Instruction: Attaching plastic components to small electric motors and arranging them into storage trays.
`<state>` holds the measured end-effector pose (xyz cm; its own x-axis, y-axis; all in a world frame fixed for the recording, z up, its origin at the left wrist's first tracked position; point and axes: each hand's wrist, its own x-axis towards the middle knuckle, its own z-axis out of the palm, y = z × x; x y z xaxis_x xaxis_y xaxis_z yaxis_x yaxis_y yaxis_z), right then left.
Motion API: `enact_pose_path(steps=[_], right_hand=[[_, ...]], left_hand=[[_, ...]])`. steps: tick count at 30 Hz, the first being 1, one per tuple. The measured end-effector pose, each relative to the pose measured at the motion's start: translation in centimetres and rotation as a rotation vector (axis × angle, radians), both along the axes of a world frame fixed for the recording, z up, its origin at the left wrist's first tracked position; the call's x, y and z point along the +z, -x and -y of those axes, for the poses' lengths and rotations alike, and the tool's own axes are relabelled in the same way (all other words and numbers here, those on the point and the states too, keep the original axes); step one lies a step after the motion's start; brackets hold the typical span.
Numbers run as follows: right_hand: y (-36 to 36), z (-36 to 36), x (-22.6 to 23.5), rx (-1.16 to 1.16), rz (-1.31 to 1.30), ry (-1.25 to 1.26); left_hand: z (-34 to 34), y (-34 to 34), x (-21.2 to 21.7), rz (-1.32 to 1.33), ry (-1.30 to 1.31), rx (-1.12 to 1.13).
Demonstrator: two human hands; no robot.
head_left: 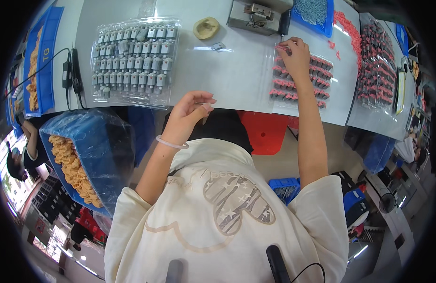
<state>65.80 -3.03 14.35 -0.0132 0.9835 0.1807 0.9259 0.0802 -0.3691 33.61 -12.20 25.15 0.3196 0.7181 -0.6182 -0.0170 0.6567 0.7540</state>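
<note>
Hands apart | 11 o'clock: our left hand [193, 109], curled | 1 o'clock: our right hand [297, 55], at pink-topped parts [320, 72] | grips: can't tell | light touch should spare neighbours

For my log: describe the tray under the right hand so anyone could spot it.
On the white worktable, find the grey metal fixture. Nearer and rightward lies a clear tray of pink-topped pieces; the right hand at its far-left corner sets it apart from the similar tray farther right.
</note>
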Motion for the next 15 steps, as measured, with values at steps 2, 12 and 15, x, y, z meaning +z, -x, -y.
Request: enact_pose_path(steps=[2, 12, 15], right_hand=[[0.9, 0.2, 0.5, 0.001, 0.07, -0.012], [14.6, 0.7, -2.0, 0.286, -0.356, 0.022], [15.7, 0.4, -1.7, 0.207, -0.341, 0.118]], left_hand=[[0.3, 0.7, -0.1, -0.016, -0.004, 0.013], [0.9, 1.7, 0.9, -0.072, -0.027, 0.018], [0.6, 2.7, 1.8, -0.058, -0.027, 0.038]])
